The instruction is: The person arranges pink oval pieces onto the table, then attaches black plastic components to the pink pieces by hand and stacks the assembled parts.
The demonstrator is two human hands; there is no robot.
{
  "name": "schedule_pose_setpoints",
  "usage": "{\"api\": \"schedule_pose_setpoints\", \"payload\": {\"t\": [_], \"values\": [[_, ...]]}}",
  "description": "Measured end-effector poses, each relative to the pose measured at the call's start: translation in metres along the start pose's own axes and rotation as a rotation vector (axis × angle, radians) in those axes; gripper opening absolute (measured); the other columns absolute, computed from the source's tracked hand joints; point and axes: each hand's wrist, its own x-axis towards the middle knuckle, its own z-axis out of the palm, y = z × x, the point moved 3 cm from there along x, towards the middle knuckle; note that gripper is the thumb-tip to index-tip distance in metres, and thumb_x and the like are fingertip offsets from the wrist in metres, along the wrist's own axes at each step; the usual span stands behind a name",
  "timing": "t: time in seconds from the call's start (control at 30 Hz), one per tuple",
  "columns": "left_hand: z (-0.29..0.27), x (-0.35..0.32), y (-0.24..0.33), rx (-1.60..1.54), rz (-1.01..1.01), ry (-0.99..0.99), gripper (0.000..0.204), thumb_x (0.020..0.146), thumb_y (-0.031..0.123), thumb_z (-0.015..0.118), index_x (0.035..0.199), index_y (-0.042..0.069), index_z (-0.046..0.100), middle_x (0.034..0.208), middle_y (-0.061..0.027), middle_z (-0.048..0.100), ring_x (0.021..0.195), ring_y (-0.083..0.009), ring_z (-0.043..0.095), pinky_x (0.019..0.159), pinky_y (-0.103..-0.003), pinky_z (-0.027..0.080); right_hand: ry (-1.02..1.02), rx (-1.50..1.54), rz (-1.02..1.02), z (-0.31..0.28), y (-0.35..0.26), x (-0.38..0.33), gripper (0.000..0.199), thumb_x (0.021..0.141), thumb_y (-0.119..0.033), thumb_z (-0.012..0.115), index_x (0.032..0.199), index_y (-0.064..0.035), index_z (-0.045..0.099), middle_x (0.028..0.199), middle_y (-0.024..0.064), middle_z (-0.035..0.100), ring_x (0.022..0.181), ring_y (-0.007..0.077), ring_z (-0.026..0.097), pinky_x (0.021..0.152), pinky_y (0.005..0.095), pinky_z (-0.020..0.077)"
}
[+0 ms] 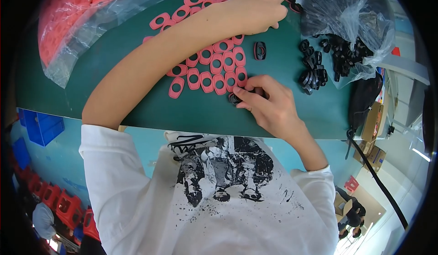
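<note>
My left hand (262,11) reaches across to the far side of the table, its fingers curled; anything inside them is hidden. Just past its fingertips lie black oval parts with some pink showing (293,2). My right hand (276,106) is closed in a pinch around a small black plastic part (234,99), low over the near edge of the pink pieces. These flat pink plastic pieces (206,81), each with a round hole, lie in loose rows beneath and beside my left forearm. A lone black oval part (259,50) rests between my hands.
A clear bag of pink pieces (68,31) sits at the far left of the green table (150,111). On the right are a heap of black parts (313,70) and an opened clear bag (349,11) spilling more. A black pouch (367,100) is at the right edge.
</note>
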Motion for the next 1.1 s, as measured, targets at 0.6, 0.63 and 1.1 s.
{"api": "schedule_pose_setpoints", "payload": {"t": [0.6,0.63,1.1], "values": [[0.004,0.000,-0.004,-0.042,0.004,-0.024,0.020,0.076,0.012,0.070,0.086,-0.003,0.062,0.100,-0.0226,0.060,0.096,-0.0381,0.060,0.080,-0.043,0.050,-0.082,0.060,0.091,-0.001,-0.007,-0.002,0.027,0.070,-0.004,0.079,0.096,0.0000,0.070,0.094,0.0111,0.061,0.068,0.0216,0.063,0.056,0.0315,0.0511],[0.013,0.003,-0.005,0.027,-0.023,-0.055,0.017,0.076,0.013,0.073,0.083,-0.001,0.065,0.101,-0.0174,0.061,0.096,-0.0330,0.060,0.079,-0.042,0.052,-0.085,0.059,0.088,-0.001,-0.007,-0.003,0.027,0.070,-0.004,0.079,0.096,0.0000,0.070,0.094,0.0111,0.061,0.068,0.0216,0.063,0.056,0.0315,0.0511],[0.016,0.005,-0.005,0.106,-0.053,-0.072,0.016,0.078,0.014,0.075,0.080,0.000,0.067,0.104,-0.0132,0.060,0.097,-0.0275,0.060,0.075,-0.038,0.056,-0.109,0.001,0.068,-0.004,-0.006,-0.001,0.026,0.074,-0.009,0.077,0.097,-0.0003,0.067,0.096,0.0107,0.062,0.072,0.0258,0.064,0.057,0.0335,0.0518]]}}
